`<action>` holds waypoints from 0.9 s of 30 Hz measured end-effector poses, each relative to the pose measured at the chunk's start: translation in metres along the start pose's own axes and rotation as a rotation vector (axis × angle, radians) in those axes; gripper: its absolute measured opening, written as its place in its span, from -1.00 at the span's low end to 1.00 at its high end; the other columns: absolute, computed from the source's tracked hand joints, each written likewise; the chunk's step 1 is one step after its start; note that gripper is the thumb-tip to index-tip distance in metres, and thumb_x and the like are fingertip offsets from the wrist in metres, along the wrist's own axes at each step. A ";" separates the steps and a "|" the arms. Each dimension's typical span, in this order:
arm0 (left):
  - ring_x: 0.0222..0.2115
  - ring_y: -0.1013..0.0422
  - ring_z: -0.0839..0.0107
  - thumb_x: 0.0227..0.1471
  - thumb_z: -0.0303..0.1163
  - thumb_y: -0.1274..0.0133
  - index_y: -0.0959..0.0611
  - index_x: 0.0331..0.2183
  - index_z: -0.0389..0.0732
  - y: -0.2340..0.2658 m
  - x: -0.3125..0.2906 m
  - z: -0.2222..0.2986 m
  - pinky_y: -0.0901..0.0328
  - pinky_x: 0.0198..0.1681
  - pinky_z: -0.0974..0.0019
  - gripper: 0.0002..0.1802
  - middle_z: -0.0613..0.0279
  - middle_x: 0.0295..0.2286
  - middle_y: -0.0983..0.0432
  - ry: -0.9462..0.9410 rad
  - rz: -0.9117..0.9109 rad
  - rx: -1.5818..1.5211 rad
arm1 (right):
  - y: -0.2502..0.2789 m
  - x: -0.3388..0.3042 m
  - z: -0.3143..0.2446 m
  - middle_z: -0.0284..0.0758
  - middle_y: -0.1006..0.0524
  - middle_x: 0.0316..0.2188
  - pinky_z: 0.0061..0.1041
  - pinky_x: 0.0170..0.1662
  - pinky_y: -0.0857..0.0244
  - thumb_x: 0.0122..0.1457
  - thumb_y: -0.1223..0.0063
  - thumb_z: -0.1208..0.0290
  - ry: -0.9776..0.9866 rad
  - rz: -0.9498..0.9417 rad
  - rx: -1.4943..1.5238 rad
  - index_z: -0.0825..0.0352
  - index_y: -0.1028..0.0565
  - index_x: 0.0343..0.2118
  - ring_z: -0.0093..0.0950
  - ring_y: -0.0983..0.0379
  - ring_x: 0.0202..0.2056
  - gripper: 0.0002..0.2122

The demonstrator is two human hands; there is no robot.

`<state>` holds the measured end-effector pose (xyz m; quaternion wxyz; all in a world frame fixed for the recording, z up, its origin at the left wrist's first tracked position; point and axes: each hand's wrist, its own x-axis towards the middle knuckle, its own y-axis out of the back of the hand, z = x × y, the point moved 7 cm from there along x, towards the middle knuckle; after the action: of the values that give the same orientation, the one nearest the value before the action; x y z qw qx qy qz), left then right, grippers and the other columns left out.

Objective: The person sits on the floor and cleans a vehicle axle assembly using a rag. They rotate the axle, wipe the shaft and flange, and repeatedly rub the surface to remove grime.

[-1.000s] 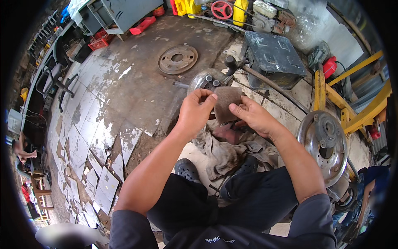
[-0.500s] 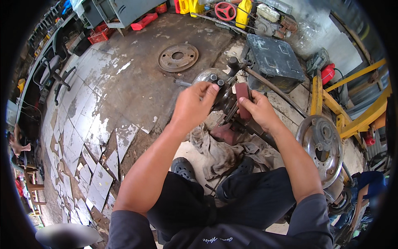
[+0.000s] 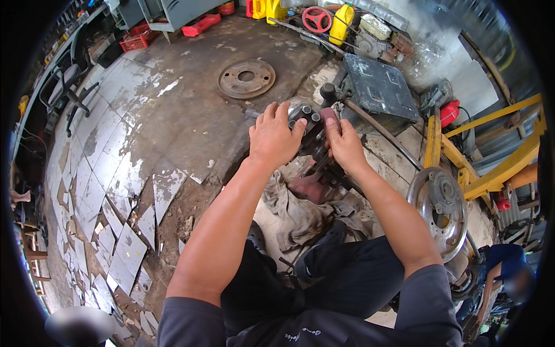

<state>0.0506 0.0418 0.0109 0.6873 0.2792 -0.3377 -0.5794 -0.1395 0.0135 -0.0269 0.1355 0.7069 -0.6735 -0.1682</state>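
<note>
My right hand (image 3: 346,144) is closed round a reddish-brown piece of sandpaper (image 3: 328,114), thumb on top, beside a dark metal assembly. My left hand (image 3: 273,136) is at the assembly's left side, fingers stretched out and thumb apart, holding nothing I can see. Between the hands, two round bolt heads (image 3: 307,109) stand up from the assembly. A metal knob (image 3: 328,89) rises just beyond, and a long bar (image 3: 381,130) runs from near it to the right. Below my hands is a red metal base (image 3: 309,188), partly covered by a crumpled grey rag (image 3: 298,222).
A rusty round plate (image 3: 247,78) lies on the floor ahead. A dark metal box (image 3: 378,87) stands at the far right, near a yellow frame (image 3: 433,141). A shiny wheel rim (image 3: 442,202) is beside my right arm. Broken tiles (image 3: 130,254) cover the left floor. Another person (image 3: 509,260) is at lower right.
My right hand has moved slightly left and up against the assembly with the sandpaper. My left hand has opened from a pinch near the bolts, its fingers now stretched out.
</note>
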 end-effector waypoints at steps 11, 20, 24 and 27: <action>0.25 -0.11 -0.07 0.27 0.04 0.22 -0.34 0.20 -0.21 -0.024 0.006 0.000 -0.04 0.23 -0.18 -0.35 -0.13 0.21 -0.19 0.010 -0.168 0.075 | -0.004 -0.003 -0.002 -0.30 -0.45 -0.70 -0.49 -0.69 -0.20 0.36 0.09 0.15 -0.052 0.091 -0.086 0.38 -0.38 -0.39 -0.51 -0.37 -0.77 -0.66; 0.26 -0.10 -0.05 0.28 0.05 0.24 -0.32 0.22 -0.21 -0.024 0.006 -0.002 -0.04 0.23 -0.18 -0.33 -0.14 0.22 -0.18 0.019 -0.188 0.083 | -0.006 0.000 -0.013 -0.29 -0.45 -0.71 -0.49 -0.73 -0.16 0.36 0.09 0.18 -0.012 0.112 -0.057 0.39 -0.38 -0.43 -0.50 -0.37 -0.78 -0.66; 0.25 -0.11 -0.04 0.28 0.05 0.25 -0.32 0.22 -0.21 -0.025 0.006 0.000 -0.03 0.23 -0.21 -0.33 -0.13 0.22 -0.18 0.006 -0.174 0.104 | -0.006 -0.003 -0.011 -0.29 -0.45 -0.71 -0.49 -0.75 -0.15 0.36 0.09 0.19 0.028 0.125 -0.069 0.39 -0.39 -0.43 -0.50 -0.39 -0.77 -0.66; 0.25 -0.11 -0.04 0.29 0.05 0.25 -0.32 0.22 -0.21 -0.025 0.006 -0.003 -0.03 0.22 -0.22 -0.34 -0.13 0.21 -0.19 0.011 -0.159 0.115 | -0.008 0.009 -0.021 -0.29 -0.45 -0.71 -0.49 -0.75 -0.15 0.36 0.09 0.20 0.002 0.110 -0.048 0.40 -0.39 -0.41 -0.50 -0.40 -0.77 -0.67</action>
<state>0.0383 0.0311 -0.0094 0.6239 0.3474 -0.3433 -0.6102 -0.1227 0.0043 -0.0117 0.1620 0.6656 -0.7070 -0.1757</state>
